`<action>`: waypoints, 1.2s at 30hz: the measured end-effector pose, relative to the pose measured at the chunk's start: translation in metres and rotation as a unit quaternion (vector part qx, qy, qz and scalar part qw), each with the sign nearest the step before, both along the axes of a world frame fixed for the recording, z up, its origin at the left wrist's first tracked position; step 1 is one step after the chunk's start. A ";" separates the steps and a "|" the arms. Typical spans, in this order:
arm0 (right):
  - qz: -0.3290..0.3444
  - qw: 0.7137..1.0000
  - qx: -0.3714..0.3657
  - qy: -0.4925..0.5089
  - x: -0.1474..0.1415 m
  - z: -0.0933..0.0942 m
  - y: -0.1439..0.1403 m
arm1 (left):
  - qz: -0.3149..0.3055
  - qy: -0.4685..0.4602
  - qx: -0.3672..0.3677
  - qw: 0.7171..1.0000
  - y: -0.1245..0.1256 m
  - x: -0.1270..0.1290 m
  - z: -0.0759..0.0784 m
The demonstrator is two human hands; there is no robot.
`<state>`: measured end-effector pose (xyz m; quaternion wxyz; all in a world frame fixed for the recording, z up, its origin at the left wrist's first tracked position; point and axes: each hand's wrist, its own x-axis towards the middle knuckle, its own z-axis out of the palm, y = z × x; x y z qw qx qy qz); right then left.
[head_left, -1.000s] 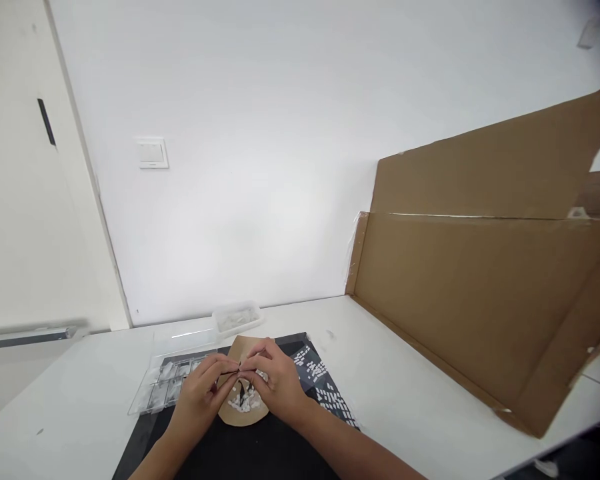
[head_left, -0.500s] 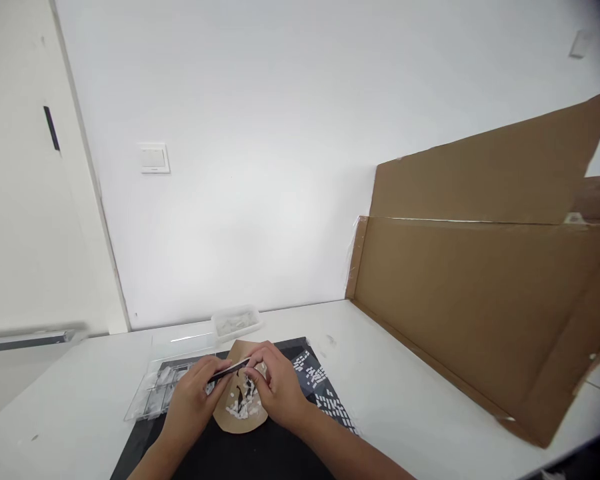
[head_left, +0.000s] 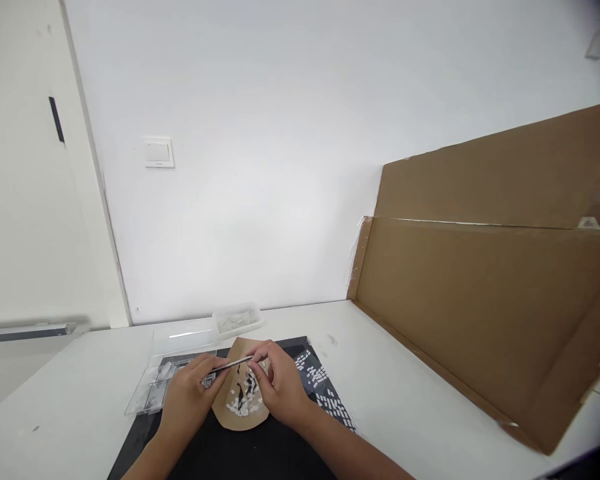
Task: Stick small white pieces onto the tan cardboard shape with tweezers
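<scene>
A thin flat strip (head_left: 234, 364), dark with a pale edge, is stretched between my two hands; its exact kind does not show. My left hand (head_left: 190, 393) pinches its left end between thumb and fingers. At the other end, the fingertips of my right hand (head_left: 279, 383) are closed on it. Below the strip lies a brown paper piece (head_left: 225, 415) with a rounded near edge. White scraps (head_left: 250, 407) and a few black curled bits are scattered on that paper. A black mat (head_left: 260, 460) lies under the paper.
At left stands an open clear plastic compartment case (head_left: 153, 395) with small contents. Behind it, a translucent tub (head_left: 238, 320) sits by the wall. Rows of small white pieces (head_left: 312, 375) lie on the mat's right side. A large cardboard box (head_left: 460, 313) stands open at right.
The strip has turned so that its narrow edge now faces me. Both hands keep their hold, and the view has shifted slightly.
</scene>
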<state>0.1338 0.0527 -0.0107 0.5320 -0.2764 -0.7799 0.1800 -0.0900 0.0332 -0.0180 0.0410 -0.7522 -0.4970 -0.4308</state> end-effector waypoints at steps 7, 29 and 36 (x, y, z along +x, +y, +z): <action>-0.005 1.000 -0.003 0.000 -0.001 0.001 -0.001 | 0.054 0.025 0.006 0.998 -0.003 0.000 0.001; -0.056 0.998 -0.022 -0.019 0.000 -0.006 0.006 | -0.090 -0.013 -0.016 0.996 -0.004 0.008 0.005; -0.021 0.999 -0.043 0.005 -0.001 -0.007 0.005 | -0.076 -0.046 -0.020 0.996 0.001 0.006 0.001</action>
